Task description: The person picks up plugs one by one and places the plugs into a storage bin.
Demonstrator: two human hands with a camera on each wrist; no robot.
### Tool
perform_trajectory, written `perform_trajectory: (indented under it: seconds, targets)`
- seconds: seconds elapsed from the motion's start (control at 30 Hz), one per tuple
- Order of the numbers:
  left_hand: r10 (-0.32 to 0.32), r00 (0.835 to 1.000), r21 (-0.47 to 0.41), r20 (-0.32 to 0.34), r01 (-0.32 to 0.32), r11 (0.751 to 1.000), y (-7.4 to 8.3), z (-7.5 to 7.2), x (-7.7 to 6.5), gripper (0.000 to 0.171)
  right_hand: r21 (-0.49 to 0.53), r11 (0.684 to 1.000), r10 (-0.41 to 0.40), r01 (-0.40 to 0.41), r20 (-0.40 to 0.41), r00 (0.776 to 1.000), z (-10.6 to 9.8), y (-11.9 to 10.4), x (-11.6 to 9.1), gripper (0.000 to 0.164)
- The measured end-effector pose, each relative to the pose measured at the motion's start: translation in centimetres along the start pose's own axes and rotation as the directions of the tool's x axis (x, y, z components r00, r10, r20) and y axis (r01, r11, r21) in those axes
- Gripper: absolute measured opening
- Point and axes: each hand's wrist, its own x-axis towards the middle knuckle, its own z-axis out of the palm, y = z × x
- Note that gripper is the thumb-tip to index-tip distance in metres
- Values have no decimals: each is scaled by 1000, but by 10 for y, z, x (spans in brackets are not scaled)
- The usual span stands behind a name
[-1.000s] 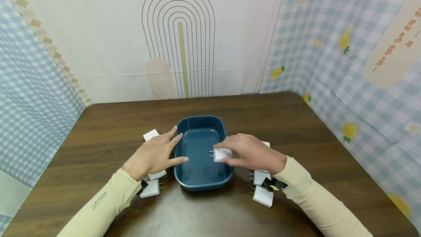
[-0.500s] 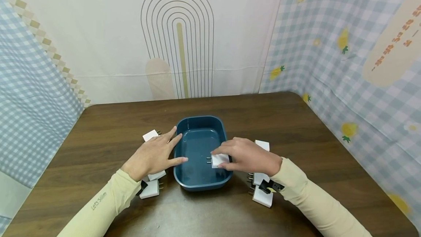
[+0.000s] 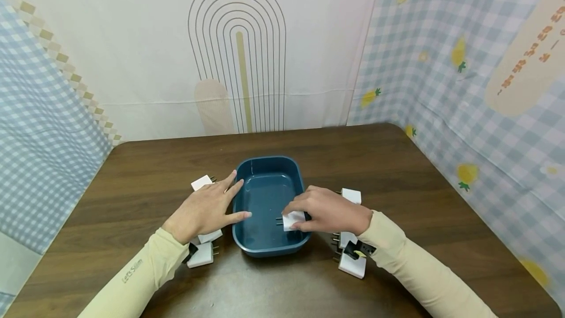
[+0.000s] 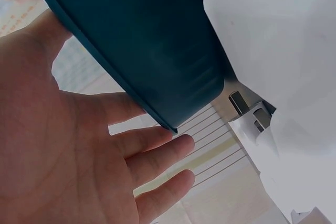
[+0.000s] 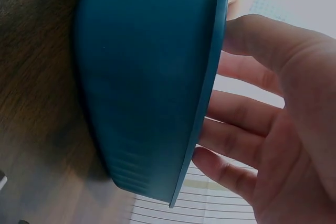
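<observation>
In the head view my right hand (image 3: 324, 210) pinches a white plug-in charger (image 3: 291, 221) over the right side of a blue plastic basin (image 3: 271, 251). The charger's two metal prongs point left. My left hand (image 3: 204, 210) has its fingers spread at the basin's left rim. Up close in the left wrist view, those straight fingertips (image 4: 181, 148) lie along the rim of the basin (image 4: 142, 40). From the right wrist view, the basin's wall (image 5: 142, 82) hides the charger, and the fingers of my right hand (image 5: 273, 124) reach behind the rim.
Several more white chargers lie on the brown wooden table (image 3: 247, 293). Left of the basin are a far charger (image 3: 201, 182) and a near charger (image 3: 200, 255). Right of it are a far charger (image 3: 351, 196) and a near charger (image 3: 352, 266). A printed cloth (image 3: 309, 48) hangs behind.
My right hand has moved slightly toward me and left with the charger still pinched. The far right charger now shows more. My left hand has stayed put.
</observation>
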Motion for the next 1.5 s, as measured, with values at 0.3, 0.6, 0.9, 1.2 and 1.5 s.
perform_trajectory:
  seconds: [0.3,0.6,0.9,1.2,1.5]
  targets:
    - [-4,1000,2,-3,4,1000,0,0,1,90,16,1000,20,-20,51,999,3,0,6,29]
    - [5,1000,20,-11,-5,1000,1,0,1,93,11,999,40,-42,95,995,7,1,8,28]
    - [14,999,59,-38,-12,998,3,0,2,97,99,995,8,-21,129,992,13,6,16,25]
    - [10,999,60,-42,-7,998,3,0,1,98,131,991,21,-42,162,987,14,4,21,24]
    - [8,999,61,-42,-6,998,2,0,2,98,129,989,44,-68,182,982,15,2,23,25]
